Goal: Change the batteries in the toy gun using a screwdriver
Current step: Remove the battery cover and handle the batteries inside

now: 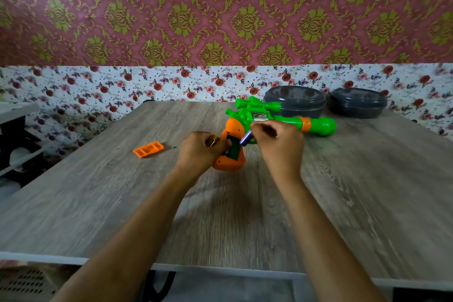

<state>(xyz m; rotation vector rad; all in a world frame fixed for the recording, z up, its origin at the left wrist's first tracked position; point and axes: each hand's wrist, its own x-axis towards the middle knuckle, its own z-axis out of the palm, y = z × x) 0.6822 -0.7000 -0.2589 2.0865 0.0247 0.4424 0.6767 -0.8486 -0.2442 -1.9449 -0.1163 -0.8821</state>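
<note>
A green and orange toy gun (316,125) lies on the wooden table (367,191), barrel pointing right. Its orange grip (230,163) faces me with the battery compartment uncovered. My left hand (198,149) grips the left side of the grip, fingers at the compartment's edge. My right hand (277,144) pinches a blue battery (245,138) just above the right side of the compartment. The orange compartment cover (148,149) lies to the left on the table, with a small screw (174,147) beside it. No screwdriver is visible.
Two dark grey lidded containers (295,100) (356,102) stand at the back right of the table, close behind the gun. A floral wall rises behind. A dark shelf unit (14,144) stands off the table's left edge.
</note>
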